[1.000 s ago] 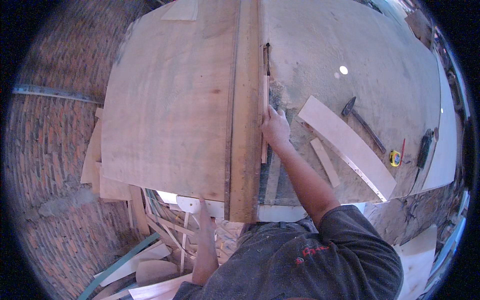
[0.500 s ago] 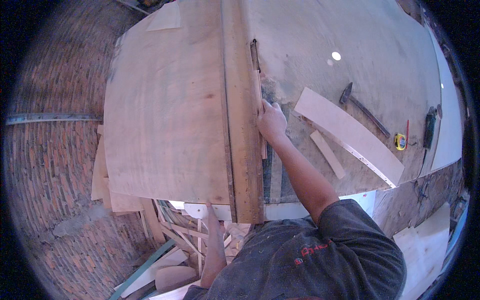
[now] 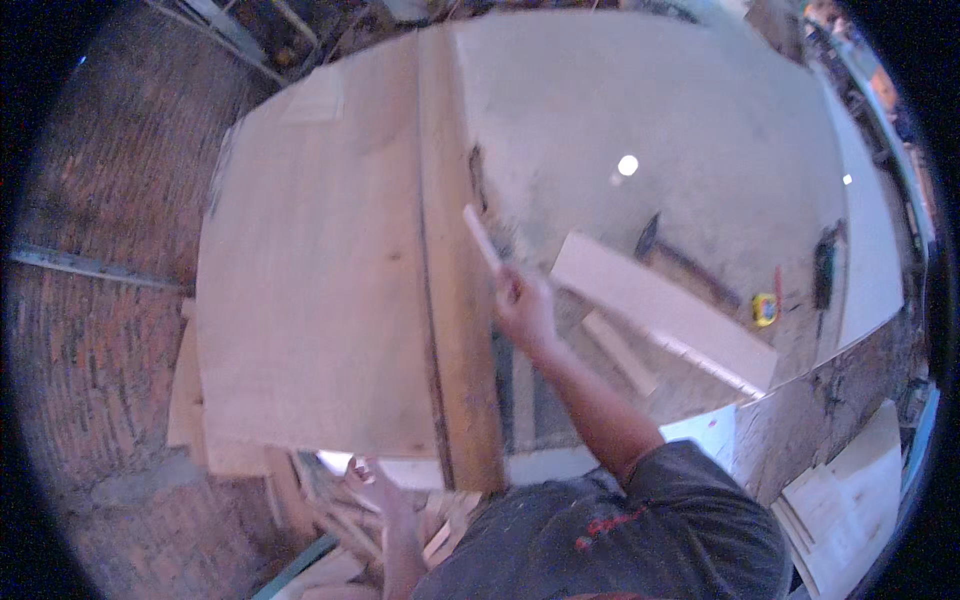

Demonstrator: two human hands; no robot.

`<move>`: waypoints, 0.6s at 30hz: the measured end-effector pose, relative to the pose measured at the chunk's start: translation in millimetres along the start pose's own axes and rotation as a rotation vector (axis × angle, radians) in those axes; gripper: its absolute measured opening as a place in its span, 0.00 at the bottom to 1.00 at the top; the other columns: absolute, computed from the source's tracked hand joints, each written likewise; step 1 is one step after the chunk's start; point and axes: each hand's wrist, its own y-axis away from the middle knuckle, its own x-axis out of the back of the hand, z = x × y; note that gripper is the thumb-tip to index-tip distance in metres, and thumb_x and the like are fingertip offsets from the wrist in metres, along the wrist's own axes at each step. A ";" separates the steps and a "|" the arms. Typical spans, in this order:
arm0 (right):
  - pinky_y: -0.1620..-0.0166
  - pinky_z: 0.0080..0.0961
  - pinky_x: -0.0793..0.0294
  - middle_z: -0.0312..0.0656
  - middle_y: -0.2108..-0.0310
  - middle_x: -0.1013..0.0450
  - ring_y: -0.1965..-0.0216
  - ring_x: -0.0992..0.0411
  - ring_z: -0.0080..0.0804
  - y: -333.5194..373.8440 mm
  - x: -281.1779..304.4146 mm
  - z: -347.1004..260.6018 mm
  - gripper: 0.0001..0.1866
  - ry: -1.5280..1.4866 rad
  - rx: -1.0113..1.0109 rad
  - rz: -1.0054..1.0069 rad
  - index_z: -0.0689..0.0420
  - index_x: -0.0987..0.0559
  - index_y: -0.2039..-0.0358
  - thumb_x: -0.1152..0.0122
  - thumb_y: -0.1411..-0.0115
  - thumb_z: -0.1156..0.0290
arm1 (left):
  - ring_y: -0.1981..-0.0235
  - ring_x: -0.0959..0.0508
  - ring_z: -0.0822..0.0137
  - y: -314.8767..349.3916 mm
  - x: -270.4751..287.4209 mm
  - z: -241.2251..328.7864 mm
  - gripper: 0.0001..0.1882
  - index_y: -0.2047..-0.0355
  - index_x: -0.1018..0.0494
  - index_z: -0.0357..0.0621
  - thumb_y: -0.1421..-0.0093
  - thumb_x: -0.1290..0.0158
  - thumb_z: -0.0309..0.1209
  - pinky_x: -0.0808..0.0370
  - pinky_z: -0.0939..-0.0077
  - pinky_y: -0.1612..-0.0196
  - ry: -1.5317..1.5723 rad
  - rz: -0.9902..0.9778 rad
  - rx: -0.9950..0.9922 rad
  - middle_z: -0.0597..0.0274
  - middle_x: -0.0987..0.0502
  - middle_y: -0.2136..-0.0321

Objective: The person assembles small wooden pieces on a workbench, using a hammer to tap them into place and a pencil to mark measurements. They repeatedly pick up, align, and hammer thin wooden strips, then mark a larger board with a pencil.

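My right hand (image 3: 525, 310) grips a thin, pale wooden strip (image 3: 482, 238), its far end tilted to the left above a long brown wooden beam (image 3: 468, 400). This beam runs front to back across a large wooden work surface (image 3: 310, 300). At the front edge, left of the beam, my left hand (image 3: 375, 488) hovers with loosely bent fingers apart; nothing shows in them, though the picture is blurred. Right of my right hand lie a wide plywood piece (image 3: 660, 310), a short wooden strip (image 3: 618, 352) and a hammer (image 3: 690, 262).
A yellow tape measure (image 3: 764, 310), a red pencil-like stick (image 3: 778, 280) and a dark green tool (image 3: 825, 265) lie at the right. A brick wall (image 3: 90, 370) stands left. Wood offcuts (image 3: 345, 535) pile below the front edge; pale boards (image 3: 840, 500) lean at the lower right.
My right hand has lifted the wooden strip from beside the beam and tilted it. My left hand has left the front edge and bent its fingers. The whole view has shifted.
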 end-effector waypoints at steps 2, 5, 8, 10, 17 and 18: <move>0.63 0.39 0.21 0.50 0.70 0.22 0.69 0.22 0.47 21.8 10.6 -12.8 0.12 -0.044 0.208 -0.041 0.54 0.16 0.53 0.40 0.36 0.70 | 0.55 0.18 0.65 -11.8 -15.0 45.1 0.25 0.42 0.27 0.36 0.31 0.42 0.42 0.17 0.66 0.56 0.098 -0.088 -0.140 0.57 0.19 0.57; 0.62 0.45 0.20 0.51 0.66 0.24 0.65 0.22 0.54 66.7 42.1 -31.2 0.22 0.063 0.359 -0.318 0.48 0.20 0.42 0.39 0.37 0.69 | 0.55 0.18 0.66 -24.8 -53.1 119.1 0.24 0.43 0.27 0.35 0.31 0.41 0.40 0.17 0.67 0.55 0.354 -0.334 -0.255 0.57 0.19 0.57; 0.61 0.47 0.21 0.50 0.63 0.28 0.65 0.24 0.55 106.1 68.7 -46.6 0.26 0.148 0.308 -0.526 0.44 0.25 0.36 0.40 0.36 0.69 | 0.61 0.17 0.68 -18.9 -83.5 172.1 0.21 0.45 0.25 0.30 0.32 0.40 0.34 0.17 0.73 0.59 0.658 -0.531 -0.222 0.55 0.19 0.59; 0.62 0.47 0.21 0.50 0.64 0.27 0.65 0.23 0.54 124.9 78.5 -55.8 0.26 0.148 0.221 -0.517 0.42 0.24 0.37 0.41 0.36 0.69 | 0.64 0.16 0.69 -6.6 -87.2 188.4 0.19 0.47 0.24 0.29 0.33 0.40 0.31 0.17 0.76 0.61 0.698 -0.622 -0.172 0.55 0.19 0.60; 0.65 0.45 0.20 0.46 0.63 0.26 0.66 0.22 0.52 151.0 99.0 -70.0 0.26 0.199 0.241 -0.378 0.40 0.24 0.37 0.40 0.36 0.70 | 0.68 0.17 0.68 24.3 -88.2 194.4 0.14 0.54 0.21 0.31 0.35 0.37 0.29 0.16 0.76 0.64 0.796 -0.650 -0.060 0.56 0.17 0.64; 0.65 0.45 0.20 0.46 0.63 0.26 0.67 0.22 0.51 151.9 100.8 -71.4 0.26 0.183 0.258 -0.388 0.40 0.24 0.37 0.40 0.37 0.70 | 0.69 0.17 0.69 25.2 -86.6 193.7 0.14 0.54 0.20 0.31 0.35 0.37 0.29 0.16 0.76 0.64 0.781 -0.660 -0.007 0.57 0.17 0.65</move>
